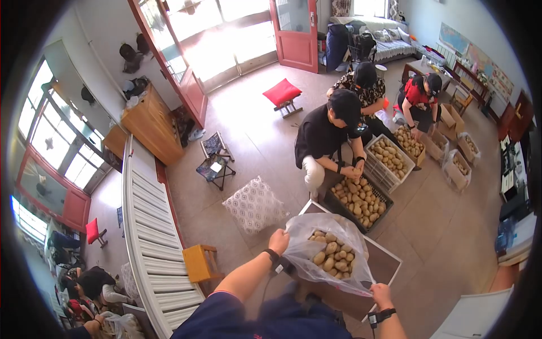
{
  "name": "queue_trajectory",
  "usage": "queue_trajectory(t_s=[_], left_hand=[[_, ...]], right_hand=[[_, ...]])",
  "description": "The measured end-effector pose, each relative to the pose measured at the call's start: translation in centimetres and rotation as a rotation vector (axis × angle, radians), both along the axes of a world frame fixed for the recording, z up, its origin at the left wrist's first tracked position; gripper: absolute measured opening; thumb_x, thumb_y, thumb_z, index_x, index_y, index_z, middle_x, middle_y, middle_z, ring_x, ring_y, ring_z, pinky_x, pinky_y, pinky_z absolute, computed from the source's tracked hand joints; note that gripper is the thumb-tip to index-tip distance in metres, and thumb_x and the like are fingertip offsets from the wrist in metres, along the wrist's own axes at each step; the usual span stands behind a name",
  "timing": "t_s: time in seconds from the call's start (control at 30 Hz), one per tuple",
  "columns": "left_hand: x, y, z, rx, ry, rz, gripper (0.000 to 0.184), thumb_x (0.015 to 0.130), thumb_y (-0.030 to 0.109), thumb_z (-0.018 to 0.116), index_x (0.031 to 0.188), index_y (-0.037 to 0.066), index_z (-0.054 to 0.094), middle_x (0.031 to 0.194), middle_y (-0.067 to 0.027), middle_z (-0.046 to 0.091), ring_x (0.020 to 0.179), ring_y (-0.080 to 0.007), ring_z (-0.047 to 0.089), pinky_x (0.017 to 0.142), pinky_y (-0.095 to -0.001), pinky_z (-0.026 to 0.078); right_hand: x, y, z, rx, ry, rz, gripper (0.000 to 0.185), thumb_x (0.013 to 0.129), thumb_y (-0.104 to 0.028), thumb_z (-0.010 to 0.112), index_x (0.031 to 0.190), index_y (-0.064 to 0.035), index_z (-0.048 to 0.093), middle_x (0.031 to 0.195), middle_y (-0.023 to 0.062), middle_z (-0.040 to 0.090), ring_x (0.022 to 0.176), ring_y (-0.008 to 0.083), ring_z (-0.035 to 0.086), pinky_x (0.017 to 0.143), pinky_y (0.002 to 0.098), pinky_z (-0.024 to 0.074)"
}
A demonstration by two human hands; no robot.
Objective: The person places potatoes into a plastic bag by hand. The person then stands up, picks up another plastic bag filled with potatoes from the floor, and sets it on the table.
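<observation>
A clear plastic bag [302,248] holding several potatoes [333,259] rests on a brown board with pale edges [381,259]. My left hand [278,242] is closed on the bag's rim at its left side. On the near right, my right hand [381,295] pinches another part of the rim and pulls the plastic into a taut corner. Between my hands the bag's mouth is spread wide, so the potatoes show inside. Just beyond the bag stands a dark crate [385,198] full of potatoes.
Three people sit by the potatoes; the nearest person [322,133] has both hands over the dark crate. Behind it are a white crate [389,182] and cardboard boxes [451,120]. A patterned cushion [256,204], wooden stool [197,263], folding stools [213,169] and white radiator [155,243] are left.
</observation>
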State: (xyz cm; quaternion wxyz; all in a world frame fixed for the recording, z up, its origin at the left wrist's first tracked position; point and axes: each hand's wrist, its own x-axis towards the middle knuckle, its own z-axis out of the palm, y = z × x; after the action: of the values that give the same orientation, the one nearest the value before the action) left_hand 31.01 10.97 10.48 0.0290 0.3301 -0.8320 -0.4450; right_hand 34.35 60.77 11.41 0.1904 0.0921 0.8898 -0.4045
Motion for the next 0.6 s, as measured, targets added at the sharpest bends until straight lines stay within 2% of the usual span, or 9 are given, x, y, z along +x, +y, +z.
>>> queue_trajectory(t_s=[0.07, 0.1, 0.17, 0.2, 0.27, 0.3, 0.37, 0.47, 0.6], left_hand=[[0.5, -0.1, -0.3, 0.054, -0.049, -0.002, 0.029, 0.081, 0.023, 0.056, 0.092, -0.002, 0.066, 0.095, -0.0264, 0.066, 0.097, -0.0416, 0.062, 0.087, -0.0467, 0.048], [0.8, -0.4, -0.6, 0.072, -0.085, -0.023, 0.032, 0.083, 0.024, 0.057, 0.102, 0.0, 0.065, 0.103, -0.0257, 0.066, 0.102, -0.0413, 0.062, 0.09, -0.0459, 0.048], [1.7, -0.2, -0.6, 0.033, -0.083, 0.01, 0.034, 0.083, 0.023, 0.057, 0.108, 0.001, 0.063, 0.108, -0.0255, 0.065, 0.104, -0.0412, 0.061, 0.091, -0.0452, 0.047], [2.1, -0.1, -0.5, -0.006, -0.082, 0.039, 0.037, 0.084, 0.023, 0.058, 0.115, 0.003, 0.061, 0.112, -0.0252, 0.064, 0.107, -0.041, 0.06, 0.093, -0.0446, 0.047], [3.0, -0.4, -0.6, 0.014, -0.099, 0.045, 0.039, 0.084, 0.022, 0.058, 0.118, 0.003, 0.059, 0.115, -0.0252, 0.063, 0.108, -0.0406, 0.06, 0.095, -0.0439, 0.046], [3.2, -0.6, -0.7, 0.033, -0.118, 0.045, 0.041, 0.084, 0.02, 0.058, 0.122, 0.003, 0.057, 0.117, -0.0251, 0.063, 0.11, -0.0401, 0.059, 0.096, -0.0433, 0.046], [3.7, -1.0, -1.4, 0.04, -0.1, 0.034, 0.041, 0.084, 0.019, 0.058, 0.121, 0.002, 0.057, 0.116, -0.0252, 0.063, 0.111, -0.0394, 0.059, 0.097, -0.0428, 0.046], [4.7, -1.1, -1.4, 0.071, -0.102, 0.026, 0.039, 0.084, 0.016, 0.057, 0.12, 0.002, 0.058, 0.116, -0.0252, 0.063, 0.112, -0.0383, 0.059, 0.097, -0.0422, 0.045], [5.1, -1.1, -1.2, 0.094, -0.091, 0.062, 0.036, 0.084, 0.013, 0.056, 0.118, 0.002, 0.059, 0.116, -0.0246, 0.063, 0.113, -0.038, 0.059, 0.097, -0.0421, 0.045]], right_hand=[[-0.9, 1.6, 1.2, 0.053, 0.097, 0.008, 0.021, 0.077, -0.02, 0.062, 0.072, -0.0015, 0.071, 0.055, 0.0098, 0.061, 0.054, 0.0188, 0.061, 0.051, 0.0349, 0.0456], [-0.8, 2.4, 1.5, 0.053, 0.097, 0.013, 0.021, 0.077, -0.02, 0.062, 0.072, -0.0015, 0.071, 0.055, 0.0098, 0.061, 0.054, 0.0188, 0.061, 0.051, 0.0349, 0.0456], [-0.3, 3.7, 1.7, 0.11, -0.055, -0.029, 0.026, 0.077, -0.023, 0.06, 0.072, 0.0, 0.072, 0.066, 0.0171, 0.066, 0.065, 0.0284, 0.067, 0.063, 0.041, 0.0502], [0.3, 4.4, 0.5, 0.108, -0.05, -0.025, 0.026, 0.077, -0.023, 0.06, 0.072, 0.0, 0.072, 0.066, 0.0171, 0.066, 0.065, 0.0284, 0.067, 0.063, 0.041, 0.0502], [2.6, 5.7, -3.0, 0.206, 0.137, 0.306, 0.027, 0.076, -0.024, 0.06, 0.073, 0.0004, 0.072, 0.067, 0.0198, 0.066, 0.068, 0.0328, 0.067, 0.064, 0.0435, 0.0499], [3.4, 5.1, -3.7, 0.235, 0.084, 0.24, 0.024, 0.077, -0.021, 0.061, 0.075, 0.0002, 0.071, 0.066, 0.0172, 0.065, 0.063, 0.029, 0.066, 0.06, 0.0418, 0.0502], [4.7, 4.3, -6.0, 0.241, -0.089, 0.122, 0.021, 0.079, -0.017, 0.061, 0.08, 0.0019, 0.07, 0.064, 0.0162, 0.064, 0.055, 0.0253, 0.064, 0.052, 0.0399, 0.0498], [5.9, 3.3, -8.9, 0.266, -0.036, 0.118, 0.022, 0.08, -0.017, 0.06, 0.08, 0.0032, 0.069, 0.065, 0.0166, 0.064, 0.053, 0.0247, 0.063, 0.05, 0.0397, 0.0491], [5.9, 1.0, -6.8, 0.362, -0.063, 0.153, 0.026, 0.08, -0.021, 0.059, 0.085, 0.0021, 0.069, 0.079, 0.0226, 0.067, 0.076, 0.0365, 0.068, 0.069, 0.0449, 0.0522]])
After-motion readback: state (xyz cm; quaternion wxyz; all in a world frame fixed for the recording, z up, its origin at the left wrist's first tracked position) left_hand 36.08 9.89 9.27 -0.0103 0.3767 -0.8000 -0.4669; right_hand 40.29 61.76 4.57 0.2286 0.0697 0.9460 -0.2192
